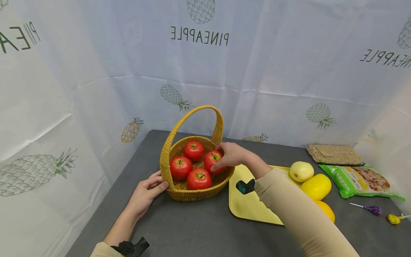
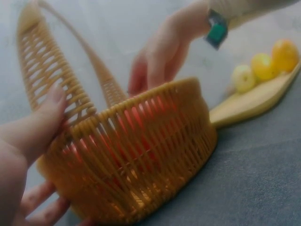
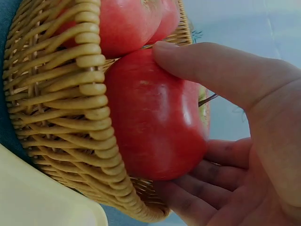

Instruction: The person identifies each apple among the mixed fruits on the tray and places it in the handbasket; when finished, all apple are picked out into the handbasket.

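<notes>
A yellow wicker basket (image 1: 196, 195) with a tall arched handle stands on the dark table and holds several red apples. My right hand (image 1: 236, 156) reaches over its right rim and grips the right-hand apple (image 3: 150, 117), thumb on one side and fingers on the other. That apple sits inside the basket, close to the wall. Around it lie a back apple (image 1: 194, 150), a left apple (image 1: 180, 167) and a front apple (image 1: 199, 179). At the basket's left side my left hand (image 1: 145, 195) holds the wall, thumb against the handle's base in the left wrist view.
Right of the basket lies a yellow tray (image 1: 247, 207) with a pale green fruit (image 1: 301, 171) and yellow fruits (image 1: 316, 187) at its right side. Farther right are a green food packet (image 1: 366, 180), a clear pack (image 1: 335, 154), a purple lollipop (image 1: 372, 210) and a yellow lollipop (image 1: 393, 218).
</notes>
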{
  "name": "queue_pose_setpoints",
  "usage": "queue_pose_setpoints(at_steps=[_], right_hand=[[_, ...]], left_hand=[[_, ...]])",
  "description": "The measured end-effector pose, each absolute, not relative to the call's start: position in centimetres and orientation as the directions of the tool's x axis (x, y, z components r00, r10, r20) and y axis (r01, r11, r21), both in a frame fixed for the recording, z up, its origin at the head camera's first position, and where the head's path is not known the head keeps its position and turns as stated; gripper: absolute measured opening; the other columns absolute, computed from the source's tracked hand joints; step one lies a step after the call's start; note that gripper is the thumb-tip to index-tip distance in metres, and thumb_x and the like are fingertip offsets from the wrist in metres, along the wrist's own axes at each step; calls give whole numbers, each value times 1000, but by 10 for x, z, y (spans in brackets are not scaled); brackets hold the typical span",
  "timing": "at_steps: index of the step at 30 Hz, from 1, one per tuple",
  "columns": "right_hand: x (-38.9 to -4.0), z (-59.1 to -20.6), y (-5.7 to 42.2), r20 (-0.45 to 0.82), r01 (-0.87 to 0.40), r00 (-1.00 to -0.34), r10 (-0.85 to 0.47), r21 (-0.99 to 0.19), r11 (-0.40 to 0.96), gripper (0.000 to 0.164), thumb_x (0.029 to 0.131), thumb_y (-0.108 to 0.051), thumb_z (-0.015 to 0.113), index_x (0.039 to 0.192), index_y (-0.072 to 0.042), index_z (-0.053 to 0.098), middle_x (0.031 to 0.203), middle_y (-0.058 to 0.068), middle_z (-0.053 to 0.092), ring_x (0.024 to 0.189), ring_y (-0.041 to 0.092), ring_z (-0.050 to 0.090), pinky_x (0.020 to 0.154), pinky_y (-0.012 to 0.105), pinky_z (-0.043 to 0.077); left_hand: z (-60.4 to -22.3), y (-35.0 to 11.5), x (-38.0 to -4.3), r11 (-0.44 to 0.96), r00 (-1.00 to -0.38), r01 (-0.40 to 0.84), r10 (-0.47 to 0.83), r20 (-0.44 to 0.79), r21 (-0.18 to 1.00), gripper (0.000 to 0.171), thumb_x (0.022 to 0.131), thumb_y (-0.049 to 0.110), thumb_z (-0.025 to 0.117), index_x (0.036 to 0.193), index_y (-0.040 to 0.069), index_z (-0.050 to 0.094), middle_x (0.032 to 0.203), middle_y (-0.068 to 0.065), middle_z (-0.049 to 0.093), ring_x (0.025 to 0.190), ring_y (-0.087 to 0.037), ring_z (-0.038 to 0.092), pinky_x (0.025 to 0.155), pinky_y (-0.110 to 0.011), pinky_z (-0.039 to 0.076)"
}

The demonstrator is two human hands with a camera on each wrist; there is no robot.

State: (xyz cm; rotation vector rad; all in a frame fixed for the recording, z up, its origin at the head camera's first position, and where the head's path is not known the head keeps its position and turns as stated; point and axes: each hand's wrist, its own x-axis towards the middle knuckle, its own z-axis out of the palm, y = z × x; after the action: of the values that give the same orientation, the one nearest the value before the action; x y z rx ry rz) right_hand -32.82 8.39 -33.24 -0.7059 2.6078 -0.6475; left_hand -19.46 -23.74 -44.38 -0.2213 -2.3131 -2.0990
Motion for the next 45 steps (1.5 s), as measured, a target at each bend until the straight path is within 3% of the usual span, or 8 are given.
queue_pose_setpoints(at_steps=[18,36,39,45], right_hand=[[-334,-333,72,-317,-379,-792,-521,-414,828,61,77,-39,90,120,-8,60,108,4,60,98,22,57,83,37,52],[-323,-338,72,-313,-362,-801,-510,-427,829,66,81,-33,88,132,-6,56,112,6,60,101,23,58,85,39,53],[-322,-341,78,-280,-375,-800,-530,-456,807,71,83,-34,86,139,-4,54,118,7,61,105,24,58,87,40,54],[-313,-341,98,-162,-373,-824,-543,-566,735,80,89,-41,80,150,-2,46,144,14,54,130,32,53,104,49,47]], left_hand=[[-442,-232,-192,118,-992,102,86,93,988,22,98,11,71,114,-5,73,155,-16,45,146,-37,36,100,-26,46],[-444,-232,-189,105,-992,100,81,92,989,22,99,11,71,113,-6,72,155,-16,45,146,-37,36,97,-21,46],[-445,-233,-189,108,-992,109,79,100,988,21,99,11,70,113,-5,72,155,-17,45,146,-37,36,97,-21,46],[-447,-236,-194,115,-988,135,84,126,984,20,99,12,70,113,-3,74,154,-16,46,147,-37,34,99,-20,45]])
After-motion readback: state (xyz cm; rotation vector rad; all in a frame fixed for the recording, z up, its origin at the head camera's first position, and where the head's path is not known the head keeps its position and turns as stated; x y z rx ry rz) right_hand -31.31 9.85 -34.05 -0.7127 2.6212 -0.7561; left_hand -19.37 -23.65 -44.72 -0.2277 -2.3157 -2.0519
